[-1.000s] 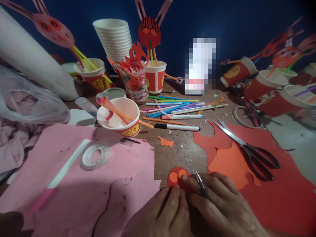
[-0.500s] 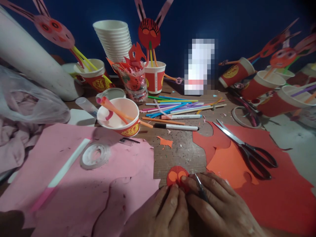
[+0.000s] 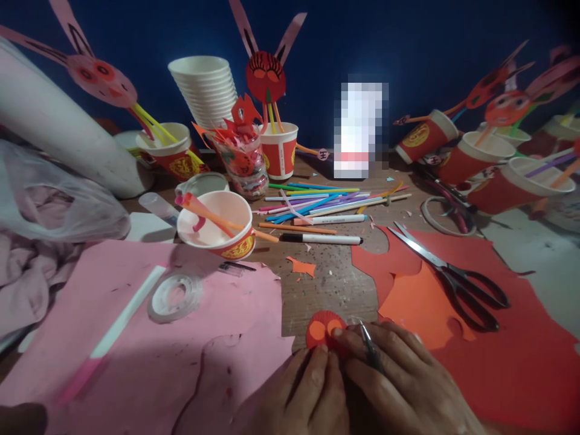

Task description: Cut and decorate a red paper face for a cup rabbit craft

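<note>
At the near edge of the table lies a small red paper disc (image 3: 324,323) with two orange ovals on it and fine dark lines along its top. My left hand (image 3: 312,386) has its fingers together, their tips pressing the disc's lower edge. From the other side, my right hand (image 3: 403,368) touches the disc with its fingertips. Tucked between the right fingers is a pen-like tool (image 3: 370,345) with a silver pointed tip. The lower part of the disc is hidden under both hands.
Pink paper (image 3: 244,302) with a tape roll (image 3: 176,296) spreads left; red paper (image 3: 512,362) with black-handled scissors (image 3: 448,272) lies right. Ahead are a paper cup (image 3: 217,226), loose straws (image 3: 317,202), a black marker (image 3: 321,239), a cup of scraps (image 3: 242,157) and stacked cups (image 3: 203,90).
The view has tilted up slightly, so the things at the back appear lower. My hands stay on the disc in nearly the same pose.
</note>
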A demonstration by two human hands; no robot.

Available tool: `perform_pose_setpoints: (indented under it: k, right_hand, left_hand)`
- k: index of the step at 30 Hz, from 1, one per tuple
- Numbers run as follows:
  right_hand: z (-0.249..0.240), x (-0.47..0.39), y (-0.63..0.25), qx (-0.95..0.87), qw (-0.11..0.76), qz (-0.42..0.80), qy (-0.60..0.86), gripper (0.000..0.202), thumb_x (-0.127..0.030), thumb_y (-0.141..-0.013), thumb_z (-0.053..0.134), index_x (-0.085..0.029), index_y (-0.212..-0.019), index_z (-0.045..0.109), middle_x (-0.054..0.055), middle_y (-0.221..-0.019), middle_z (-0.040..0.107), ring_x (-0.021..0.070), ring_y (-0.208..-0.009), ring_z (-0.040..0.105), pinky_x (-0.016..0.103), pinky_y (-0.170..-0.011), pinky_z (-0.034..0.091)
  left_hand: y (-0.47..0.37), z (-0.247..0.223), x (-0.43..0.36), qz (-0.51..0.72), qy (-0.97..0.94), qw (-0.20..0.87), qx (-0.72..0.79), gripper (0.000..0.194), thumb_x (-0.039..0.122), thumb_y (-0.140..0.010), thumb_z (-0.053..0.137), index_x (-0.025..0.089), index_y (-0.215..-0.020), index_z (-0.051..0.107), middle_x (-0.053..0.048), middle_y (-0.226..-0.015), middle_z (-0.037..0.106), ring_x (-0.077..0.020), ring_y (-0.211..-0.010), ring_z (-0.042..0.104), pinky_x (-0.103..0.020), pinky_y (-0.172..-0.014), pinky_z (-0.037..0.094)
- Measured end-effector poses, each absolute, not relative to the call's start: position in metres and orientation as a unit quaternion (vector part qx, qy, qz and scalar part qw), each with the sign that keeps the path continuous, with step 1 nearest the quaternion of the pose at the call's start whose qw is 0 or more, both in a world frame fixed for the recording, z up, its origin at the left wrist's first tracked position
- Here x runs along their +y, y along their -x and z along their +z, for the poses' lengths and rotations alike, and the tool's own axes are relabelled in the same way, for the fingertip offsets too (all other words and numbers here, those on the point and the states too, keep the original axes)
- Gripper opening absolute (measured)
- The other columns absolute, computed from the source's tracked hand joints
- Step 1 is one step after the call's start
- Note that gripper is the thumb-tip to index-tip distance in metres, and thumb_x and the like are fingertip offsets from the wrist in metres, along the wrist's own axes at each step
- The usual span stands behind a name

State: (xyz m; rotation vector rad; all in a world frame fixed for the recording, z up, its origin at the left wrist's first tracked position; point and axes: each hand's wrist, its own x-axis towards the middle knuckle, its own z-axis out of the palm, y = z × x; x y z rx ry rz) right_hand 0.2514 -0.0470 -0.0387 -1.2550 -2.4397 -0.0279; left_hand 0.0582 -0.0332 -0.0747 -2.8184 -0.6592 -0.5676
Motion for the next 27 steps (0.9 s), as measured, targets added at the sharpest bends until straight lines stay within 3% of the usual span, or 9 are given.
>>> perform_pose_setpoints:
  k: [5, 12, 17, 23, 27]
  right_hand:
    - [-0.032, -0.047, -0.253, -0.882, 0.161, 0.006, 0.442, 0.025, -0.017, -0.089, 0.041, -0.022, -0.1, 0.063, 0.003, -0.112, 0.069, 0.02, -0.101, 0.063, 0.032, -0.088, 0.05]
    - [-0.035, -0.051, -0.253, -0.897, 0.106, -0.004, 0.43, 0.03, -0.019, -0.091, 0.032, -0.02, -0.104, 0.059, 0.002, -0.124, 0.061, 0.0216, -0.105, 0.061, 0.036, -0.088, 0.049]
    - [-0.043, -0.052, -0.247, -0.869, 0.159, -0.017, 0.468, 0.032, -0.018, -0.093, 0.032, -0.024, -0.097, 0.062, -0.001, -0.118, 0.065, 0.0188, -0.097, 0.064, 0.033, -0.084, 0.049]
    - [-0.034, -0.049, -0.251, -0.876, 0.147, 0.018, 0.458, 0.028, -0.019, -0.092, 0.036, -0.023, -0.102, 0.062, 0.001, -0.121, 0.064, 0.0198, -0.102, 0.062, 0.032, -0.084, 0.051]
    - [-0.023, -0.045, -0.253, -0.869, 0.161, 0.047, 0.465, 0.023, -0.02, -0.09, 0.042, -0.022, -0.097, 0.064, 0.003, -0.106, 0.072, 0.0193, -0.098, 0.064, 0.029, -0.082, 0.052]
  left_hand:
    - [-0.057, -0.083, -0.035, -0.196, 0.951, 0.109, -0.213, 0.016, 0.018, -0.083, 0.048, 0.015, -0.092, 0.061, -0.003, -0.101, 0.067, -0.0191, -0.094, 0.058, -0.032, -0.091, 0.038]
    - [-0.057, -0.093, -0.037, -0.214, 0.948, 0.106, -0.212, 0.022, 0.017, -0.084, 0.045, 0.013, -0.096, 0.063, -0.004, -0.106, 0.067, -0.0194, -0.094, 0.06, -0.033, -0.093, 0.041]
    - [-0.055, -0.095, -0.039, -0.193, 0.95, 0.126, -0.209, 0.022, 0.018, -0.085, 0.046, 0.012, -0.098, 0.063, -0.007, -0.112, 0.065, -0.02, -0.103, 0.057, -0.032, -0.098, 0.038]
    - [-0.055, -0.091, -0.04, -0.186, 0.949, 0.131, -0.216, 0.022, 0.02, -0.084, 0.049, 0.012, -0.099, 0.062, -0.007, -0.113, 0.065, -0.021, -0.105, 0.057, -0.031, -0.099, 0.037]
    - [-0.056, -0.087, -0.04, -0.187, 0.945, 0.133, -0.232, 0.021, 0.02, -0.083, 0.051, 0.011, -0.098, 0.062, -0.008, -0.113, 0.065, -0.0208, -0.104, 0.058, -0.032, -0.102, 0.034]
